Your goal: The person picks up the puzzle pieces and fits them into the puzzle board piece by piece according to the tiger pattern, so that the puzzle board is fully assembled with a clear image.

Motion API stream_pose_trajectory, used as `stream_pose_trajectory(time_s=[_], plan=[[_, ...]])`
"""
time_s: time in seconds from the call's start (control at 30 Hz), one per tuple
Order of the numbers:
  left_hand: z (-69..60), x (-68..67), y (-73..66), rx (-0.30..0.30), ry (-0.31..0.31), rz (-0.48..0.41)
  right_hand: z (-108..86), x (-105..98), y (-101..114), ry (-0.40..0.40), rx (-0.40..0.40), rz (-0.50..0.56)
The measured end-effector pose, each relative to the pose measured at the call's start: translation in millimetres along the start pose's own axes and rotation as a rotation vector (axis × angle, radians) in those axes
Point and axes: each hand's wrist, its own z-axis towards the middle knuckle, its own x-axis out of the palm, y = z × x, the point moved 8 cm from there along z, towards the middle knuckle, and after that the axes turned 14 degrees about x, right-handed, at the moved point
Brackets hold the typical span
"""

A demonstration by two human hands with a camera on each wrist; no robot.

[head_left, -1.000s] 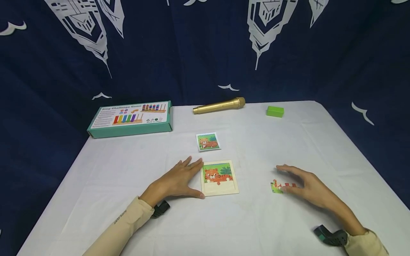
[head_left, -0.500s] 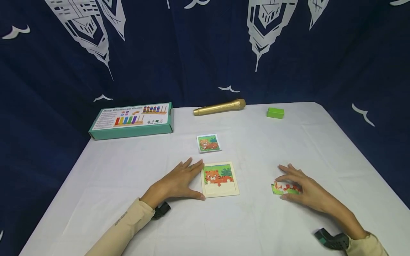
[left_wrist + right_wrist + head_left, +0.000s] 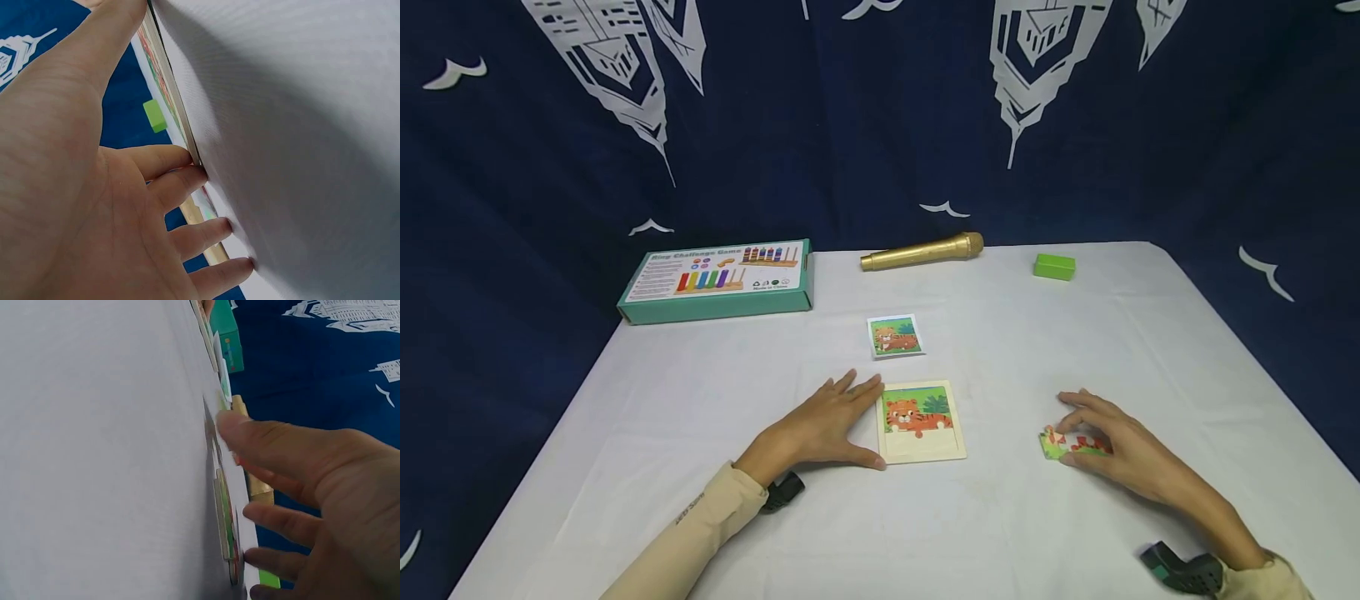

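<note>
A wooden puzzle board (image 3: 922,448) lies mid-table, its upper part filled with a tiger picture and its lower strip bare wood. Along its left edge rests my left hand (image 3: 823,429), fingers spread, with index fingertip and thumb touching the edge near the corners. To the right, my right hand (image 3: 1127,446) pinches a puzzle piece (image 3: 1049,446) with green and red print between thumb and index finger. In the right wrist view that piece appears slightly raised over its shadow. More puzzle pieces (image 3: 225,519) lie flat beside it, partly hidden by the hand.
Behind the board lies a small tiger picture card (image 3: 896,337). Farther back are a green game box (image 3: 715,310), a gold microphone (image 3: 922,252) and a green block (image 3: 1054,267). A dark blue curtain (image 3: 850,125) hangs behind the white-covered table (image 3: 925,533).
My right thumb and index finger have closed in on the left puzzle piece, which now sits slightly tilted. My left hand stays at the board's edge; the head view has shifted slightly.
</note>
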Motion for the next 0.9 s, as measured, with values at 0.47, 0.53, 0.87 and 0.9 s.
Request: stream_pose_trajectory(time_s=[0.47,0.53,0.87,0.9], plan=[[1.1,0.4,0.3,-0.001,-0.001,-0.002,17.5,-10.4,17.1,0.075,0.06,0.134],[1.1,0.3,0.2,-0.001,-0.001,-0.004,22.3,-7.1,20.4,0.113,0.079,0.171],[0.9,0.5,1.1,-0.003,0.004,0.009,51.3,14.6,45.9,0.16,0.021,0.105],[0.9,0.4,1.3,-0.002,0.003,0.01,53.9,17.2,48.6,0.163,0.01,0.109]])
